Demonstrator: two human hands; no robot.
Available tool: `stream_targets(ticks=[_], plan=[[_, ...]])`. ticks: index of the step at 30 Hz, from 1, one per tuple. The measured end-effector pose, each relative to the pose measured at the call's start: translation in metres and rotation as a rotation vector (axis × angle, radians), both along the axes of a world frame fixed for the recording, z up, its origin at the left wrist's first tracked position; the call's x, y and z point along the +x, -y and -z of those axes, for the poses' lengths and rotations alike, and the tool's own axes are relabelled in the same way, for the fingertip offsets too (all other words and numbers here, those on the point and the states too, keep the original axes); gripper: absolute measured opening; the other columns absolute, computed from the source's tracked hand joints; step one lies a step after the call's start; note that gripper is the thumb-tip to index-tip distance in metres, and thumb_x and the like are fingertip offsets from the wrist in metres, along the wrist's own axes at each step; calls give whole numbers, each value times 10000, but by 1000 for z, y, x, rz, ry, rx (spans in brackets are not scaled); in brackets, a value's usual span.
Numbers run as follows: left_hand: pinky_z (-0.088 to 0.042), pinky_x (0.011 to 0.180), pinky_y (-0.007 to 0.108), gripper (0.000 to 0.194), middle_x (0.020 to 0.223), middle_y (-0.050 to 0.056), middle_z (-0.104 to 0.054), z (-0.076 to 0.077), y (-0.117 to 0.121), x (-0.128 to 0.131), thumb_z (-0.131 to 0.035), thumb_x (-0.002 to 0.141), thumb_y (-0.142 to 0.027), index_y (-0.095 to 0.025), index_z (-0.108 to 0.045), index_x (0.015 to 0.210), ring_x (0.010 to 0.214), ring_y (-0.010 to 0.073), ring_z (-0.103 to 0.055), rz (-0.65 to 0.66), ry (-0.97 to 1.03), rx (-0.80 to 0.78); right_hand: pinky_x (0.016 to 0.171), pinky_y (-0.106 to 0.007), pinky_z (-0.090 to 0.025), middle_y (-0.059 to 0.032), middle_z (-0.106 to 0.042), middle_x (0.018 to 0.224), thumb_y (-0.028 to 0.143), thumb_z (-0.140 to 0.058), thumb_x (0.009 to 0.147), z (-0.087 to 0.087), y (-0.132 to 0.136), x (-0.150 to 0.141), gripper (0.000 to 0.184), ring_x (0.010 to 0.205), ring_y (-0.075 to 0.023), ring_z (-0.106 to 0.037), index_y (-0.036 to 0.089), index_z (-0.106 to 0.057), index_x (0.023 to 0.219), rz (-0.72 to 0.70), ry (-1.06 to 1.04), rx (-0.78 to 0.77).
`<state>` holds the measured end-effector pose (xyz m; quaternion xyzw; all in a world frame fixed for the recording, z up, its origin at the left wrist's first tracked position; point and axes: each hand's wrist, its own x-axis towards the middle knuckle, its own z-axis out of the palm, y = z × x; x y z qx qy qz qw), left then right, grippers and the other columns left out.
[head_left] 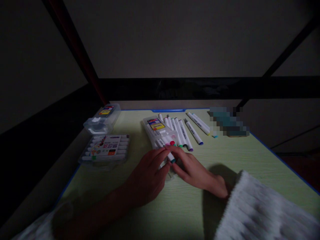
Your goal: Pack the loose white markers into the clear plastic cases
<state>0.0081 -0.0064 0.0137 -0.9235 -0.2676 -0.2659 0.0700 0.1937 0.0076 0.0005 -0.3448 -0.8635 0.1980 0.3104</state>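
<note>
Teal-capped marker slantwise between left fingers and right fingers.

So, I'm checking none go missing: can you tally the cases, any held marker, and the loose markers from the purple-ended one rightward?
Cases: 3 (back-left case, front-left case, middle case)
Held marker: 1
Loose markers: 4 (purple-ended, blue-ended, yellow-ended, turquoise-ended)
Total: 8

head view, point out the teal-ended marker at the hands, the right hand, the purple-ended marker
Teal-ended marker (171, 157): head view, white barrel near teal end
Right hand (193, 169): head view, middle, behind the fingers
Purple-ended marker (185, 134): head view, middle of barrel
</note>
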Motion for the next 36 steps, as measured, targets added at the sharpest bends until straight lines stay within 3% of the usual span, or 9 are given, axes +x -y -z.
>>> stream_targets(ticks=[36], plan=[[-421, 956, 413, 207, 1279, 194, -408, -1, -1, 0, -437, 759, -53, -82, -543, 936, 1229, 268, -344, 9, -20, 4, 707, -335, -507, -121, -593, 1048, 144, -377, 825, -2, 0, 0, 445, 835, -187, -612, 142, -266, 1256, 1, 25, -29]])
